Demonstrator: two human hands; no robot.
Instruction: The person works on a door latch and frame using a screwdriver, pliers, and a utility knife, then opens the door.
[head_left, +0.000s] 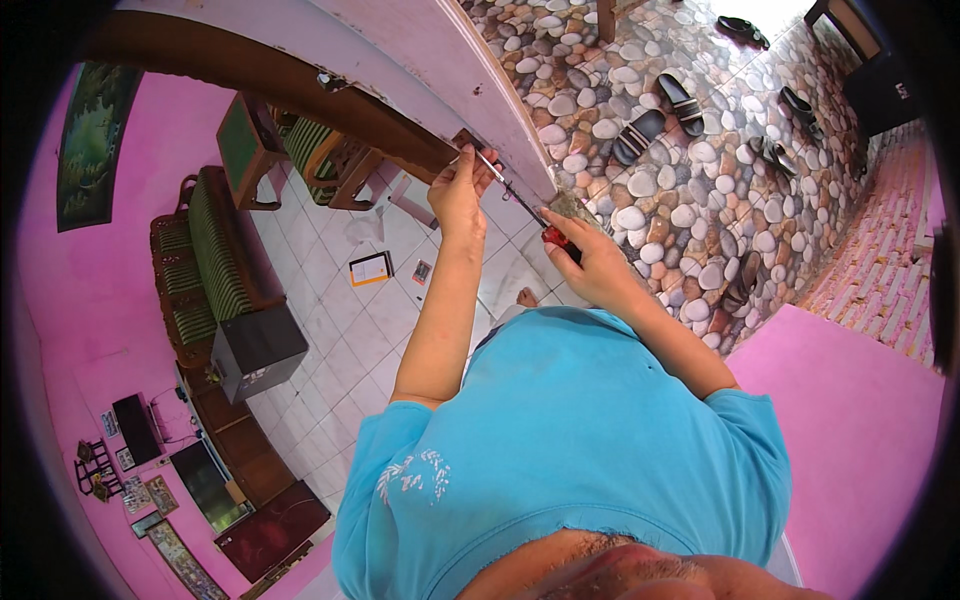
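My right hand (pixel 590 265) is closed round the red and black handle of a screwdriver (pixel 556 240). Its dark shaft points up and left toward the edge of the door (pixel 420 150). There my left hand (pixel 460 200) is raised, fingers pinched at a slim pale strip (pixel 489 165) that lies in line with the shaft. A small dark metal piece shows where strip and shaft meet; its kind is too small to make out. Beside the left fingertips, a brown plate or patch sits on the door's edge.
An orange-edged box (pixel 371 269) and a small card-like item (pixel 422 272) lie on the white tiles. Striped sandals (pixel 638 137) rest on the pebble-patterned floor to the right. A green-striped sofa (pixel 215 250) and a dark cabinet (pixel 258 350) stand at left.
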